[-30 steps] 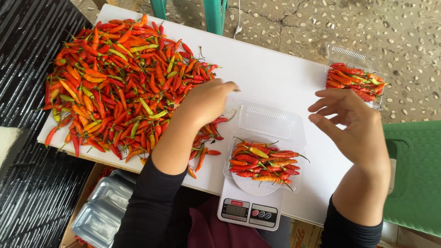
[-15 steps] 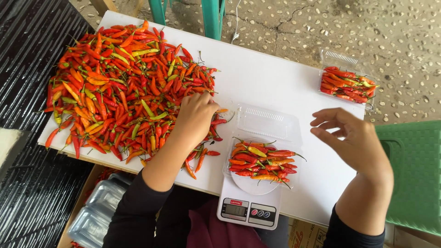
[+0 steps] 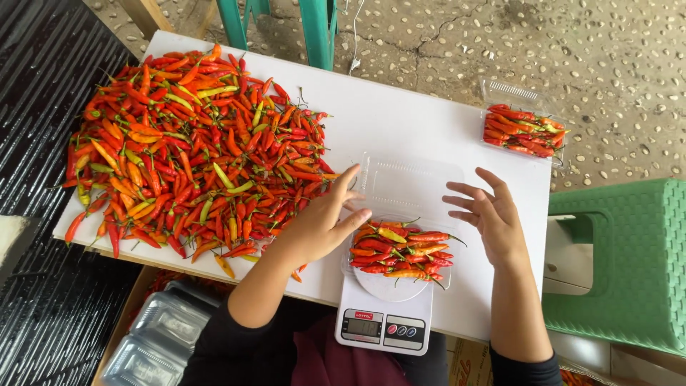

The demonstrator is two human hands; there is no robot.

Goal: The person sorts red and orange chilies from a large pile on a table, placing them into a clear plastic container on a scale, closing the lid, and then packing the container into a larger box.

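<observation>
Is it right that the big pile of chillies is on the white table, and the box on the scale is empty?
Not quite. The clear box on the scale is not empty: it holds red, orange and a few yellow-green chillies, as the head view shows. The left hand touches its edge, and the right hand hovers beside it. The big pile of chillies does lie on the white table.

White table [image 3: 400, 107]. Filled clear container [image 3: 522, 130] of red chillies at its far right corner. Green plastic stool [image 3: 629, 264] to the right. Teal chair legs [image 3: 286, 25] beyond the table. Stack of empty clear containers [image 3: 153, 339], apparently in a cardboard box, underneath. Pebbled floor [image 3: 586, 43].
</observation>
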